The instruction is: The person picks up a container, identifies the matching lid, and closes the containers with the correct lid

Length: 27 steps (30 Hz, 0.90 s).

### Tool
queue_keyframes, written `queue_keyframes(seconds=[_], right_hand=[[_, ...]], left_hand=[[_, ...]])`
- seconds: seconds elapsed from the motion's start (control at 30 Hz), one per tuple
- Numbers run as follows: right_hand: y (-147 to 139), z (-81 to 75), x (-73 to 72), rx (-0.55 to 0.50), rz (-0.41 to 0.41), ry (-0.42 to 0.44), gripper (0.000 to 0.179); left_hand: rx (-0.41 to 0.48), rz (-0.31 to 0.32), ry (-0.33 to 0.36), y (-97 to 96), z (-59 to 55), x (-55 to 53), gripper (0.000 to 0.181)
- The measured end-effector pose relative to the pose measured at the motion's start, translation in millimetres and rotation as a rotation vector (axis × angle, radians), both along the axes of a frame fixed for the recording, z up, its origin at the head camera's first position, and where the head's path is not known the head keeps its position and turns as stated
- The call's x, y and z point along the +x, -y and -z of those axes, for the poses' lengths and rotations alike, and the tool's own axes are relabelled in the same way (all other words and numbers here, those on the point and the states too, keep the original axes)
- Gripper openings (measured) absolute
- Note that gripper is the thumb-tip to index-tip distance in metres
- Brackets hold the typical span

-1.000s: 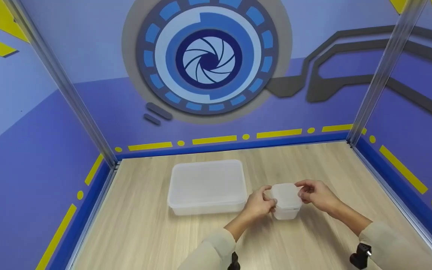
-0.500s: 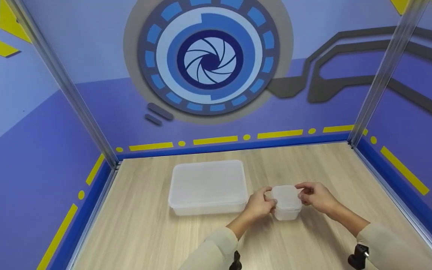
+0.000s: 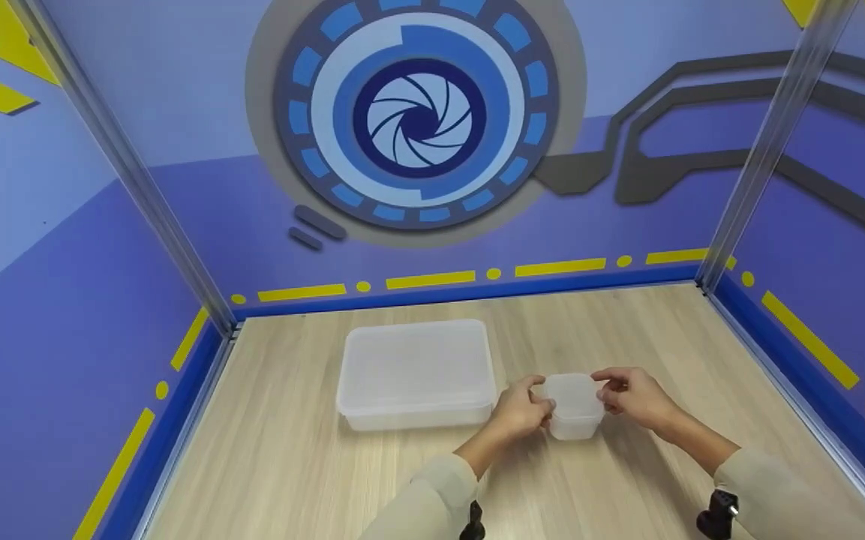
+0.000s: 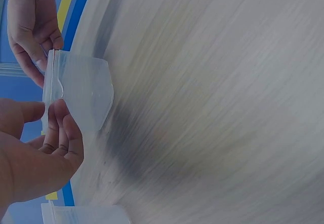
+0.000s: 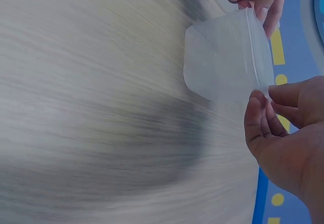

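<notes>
A small translucent food container [image 3: 573,429] stands on the wooden table, with a pale, frosted lid [image 3: 572,394] over its top. My left hand [image 3: 521,407] pinches the lid's left edge, its thumb in front and forefinger at the far corner. On the opposite side, my right hand [image 3: 638,397] pinches the right edge with thumb and forefinger. The right wrist view shows the right fingertips [image 5: 258,96] right at the lid's rim. In the left wrist view the container's wall [image 4: 88,89] looks see-through, with no contents showing.
A large, flat, lidded translucent food container [image 3: 417,367] stands just left of my left hand. Blue and purple printed panels [image 3: 417,259] wall the table [image 3: 289,465] at the back and sides, with metal posts [image 3: 766,150] at the corners.
The small lid's far edge has come down slightly, and both hands have lowered a little with it. The large container has stayed in place.
</notes>
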State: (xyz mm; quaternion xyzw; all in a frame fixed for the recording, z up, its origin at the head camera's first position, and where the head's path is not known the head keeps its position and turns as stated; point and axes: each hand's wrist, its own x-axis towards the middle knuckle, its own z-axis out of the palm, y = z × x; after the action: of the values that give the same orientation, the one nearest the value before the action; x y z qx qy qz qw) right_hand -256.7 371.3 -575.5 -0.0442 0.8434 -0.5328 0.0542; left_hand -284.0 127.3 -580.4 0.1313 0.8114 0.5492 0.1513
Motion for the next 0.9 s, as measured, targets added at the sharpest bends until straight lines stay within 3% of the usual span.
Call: queue_keyframes(seconds=[0.9], right_hand=[[2.5,0.1,3.8,0.031,-0.024,-0.018,0.036]], left_hand=[[-0.030,0.003,-0.027,-0.7,3.5,4.3,0.050]])
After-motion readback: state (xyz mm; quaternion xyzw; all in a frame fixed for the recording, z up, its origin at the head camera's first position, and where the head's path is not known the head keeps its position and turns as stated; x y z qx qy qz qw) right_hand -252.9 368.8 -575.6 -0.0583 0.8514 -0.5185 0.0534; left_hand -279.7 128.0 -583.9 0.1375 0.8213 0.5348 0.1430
